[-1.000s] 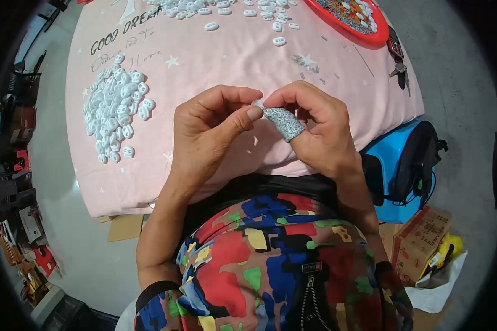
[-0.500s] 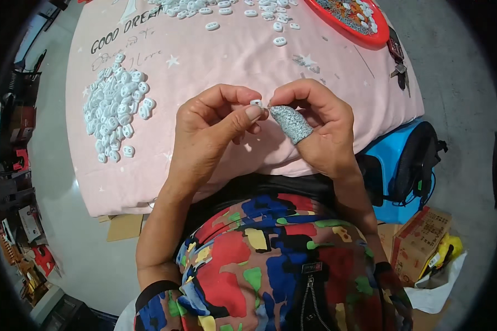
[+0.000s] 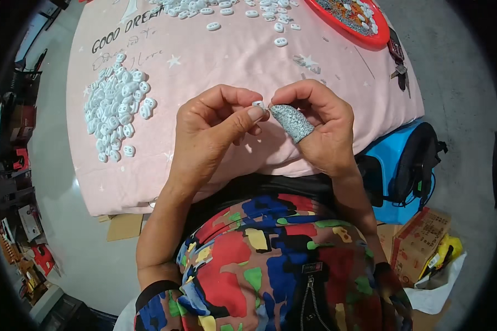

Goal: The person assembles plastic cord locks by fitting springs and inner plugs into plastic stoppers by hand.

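Note:
Between the thumb and fingers of my left hand (image 3: 212, 124) is a small white oval plastic piece (image 3: 258, 103) with holes in it. My right hand (image 3: 326, 124) wears a grey speckled finger cot (image 3: 294, 123) over its thumb. Its thumb and forefinger are pinched together right beside the white piece, on something tiny that I cannot make out. Both hands are raised over the near part of the pink cloth (image 3: 221, 60). A heap of similar white pieces (image 3: 116, 107) lies on the cloth to the left.
More white pieces (image 3: 193, 6) are spread along the far edge. At the far right stands a red tray (image 3: 364, 41) holding small grey, orange and white parts. Keys (image 3: 400, 71) lie by the right edge. A blue case (image 3: 395, 165) and a cardboard box (image 3: 422, 237) stand right of the table.
Both hands hold nearly the same pose, fingertips close together. The whole view has shifted very slightly; nothing else has visibly moved.

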A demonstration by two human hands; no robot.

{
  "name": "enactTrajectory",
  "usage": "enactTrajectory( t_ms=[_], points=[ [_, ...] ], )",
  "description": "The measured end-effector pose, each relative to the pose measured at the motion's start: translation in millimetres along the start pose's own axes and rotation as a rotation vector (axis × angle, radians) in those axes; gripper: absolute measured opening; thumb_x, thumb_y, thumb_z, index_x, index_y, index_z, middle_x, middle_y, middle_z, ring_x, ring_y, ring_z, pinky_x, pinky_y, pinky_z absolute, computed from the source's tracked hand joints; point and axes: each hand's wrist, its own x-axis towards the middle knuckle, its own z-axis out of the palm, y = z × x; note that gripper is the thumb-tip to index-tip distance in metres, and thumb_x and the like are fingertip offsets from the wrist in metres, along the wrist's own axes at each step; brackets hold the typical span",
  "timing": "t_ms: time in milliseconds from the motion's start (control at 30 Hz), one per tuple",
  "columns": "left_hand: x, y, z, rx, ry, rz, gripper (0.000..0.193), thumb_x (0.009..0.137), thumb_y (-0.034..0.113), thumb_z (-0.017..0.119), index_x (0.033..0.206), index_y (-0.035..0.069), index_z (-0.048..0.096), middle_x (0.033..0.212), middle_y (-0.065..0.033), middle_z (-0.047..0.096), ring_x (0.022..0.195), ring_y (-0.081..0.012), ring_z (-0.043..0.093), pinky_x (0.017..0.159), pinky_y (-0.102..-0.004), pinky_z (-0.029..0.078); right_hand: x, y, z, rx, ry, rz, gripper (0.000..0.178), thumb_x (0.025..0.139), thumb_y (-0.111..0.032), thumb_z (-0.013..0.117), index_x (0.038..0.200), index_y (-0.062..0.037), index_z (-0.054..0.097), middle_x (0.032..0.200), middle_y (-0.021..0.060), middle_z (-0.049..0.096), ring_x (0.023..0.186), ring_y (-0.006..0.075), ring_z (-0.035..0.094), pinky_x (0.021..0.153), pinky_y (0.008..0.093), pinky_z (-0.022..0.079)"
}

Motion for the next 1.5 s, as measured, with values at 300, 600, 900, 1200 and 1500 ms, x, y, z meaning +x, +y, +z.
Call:
enactTrajectory(
  t_ms=[300,600,900,1200,1500],
  points=[
    [-1.2,1.4,2.0,0.009,0.003,0.017,0.017,0.087,0.007,0.068,0.102,0.0,0.065,0.087,-0.0051,0.07,0.071,-0.0068,0.062,0.057,-0.0174,0.043,0.0,0.0,1.4,0.049,-0.003,0.025,0.017,0.085,0.008,0.064,0.101,0.0032,0.061,0.095,0.0055,0.063,0.09,0.0097,0.061,0.082,0.0233,0.051],
    [-3.1,2.2,4.9,-0.015,0.014,0.039,0.015,0.087,0.005,0.068,0.1,-0.002,0.066,0.085,-0.0054,0.069,0.07,-0.0066,0.061,0.058,-0.0181,0.046,-0.9,0.7,2.1,0.021,-0.018,-0.008,0.018,0.084,0.007,0.064,0.101,0.0034,0.061,0.095,0.0053,0.063,0.09,0.0096,0.061,0.082,0.0231,0.051],
    [-0.2,0.9,1.2,-0.028,0.027,-0.012,0.015,0.088,0.009,0.068,0.1,0.0,0.066,0.084,-0.0046,0.069,0.068,-0.0064,0.06,0.055,-0.0173,0.043,1.9,1.6,1.9,-0.074,-0.043,0.004,0.019,0.084,0.007,0.066,0.102,0.0028,0.061,0.096,0.005,0.064,0.091,0.0097,0.061,0.083,0.0234,0.05],
    [1.2,1.1,-1.0,-0.061,0.016,-0.043,0.016,0.088,0.011,0.068,0.101,0.002,0.065,0.085,-0.0064,0.07,0.068,-0.0065,0.06,0.055,-0.0183,0.042,2.4,5.3,-6.3,-0.178,-0.033,-0.02,0.017,0.085,0.003,0.067,0.102,0.0011,0.063,0.093,0.0032,0.064,0.088,0.0086,0.061,0.079,0.022,0.05],
    [0.7,0.0,-2.9,-0.015,-0.007,-0.011,0.016,0.09,0.011,0.066,0.102,0.001,0.065,0.087,-0.0054,0.071,0.07,-0.0067,0.061,0.055,-0.0178,0.043,3.0,2.9,-7.3,-0.241,-0.063,-0.043,0.016,0.084,0.002,0.067,0.099,-0.0002,0.062,0.088,0.0019,0.063,0.083,0.0072,0.061,0.073,0.0209,0.05]
  ],
)
